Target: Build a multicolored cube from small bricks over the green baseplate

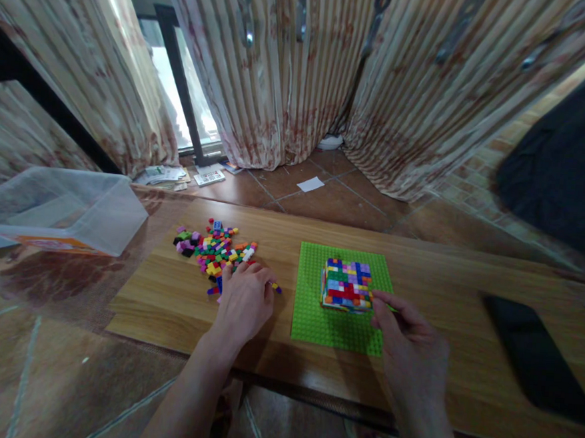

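A pile of small coloured bricks (pixel 214 247) lies on the wooden board (pixel 167 290). My left hand (pixel 244 299) rests at the pile's near edge, fingers curled down onto the bricks; what they grip is hidden. To the right a green baseplate (pixel 310 314) carries a multicoloured cube of stacked bricks (pixel 346 285). My right hand (pixel 409 340) sits at the plate's right edge, thumb and forefinger pinched just beside the cube's lower right corner; anything between them is too small to make out.
A clear plastic tub (pixel 63 206) stands at the left. A dark flat phone-like slab (pixel 533 359) lies on the board at the right. Striped curtains (pixel 293 72) hang behind, with papers (pixel 210 176) on the tiled floor and a dark shape (pixel 571 165) at far right.
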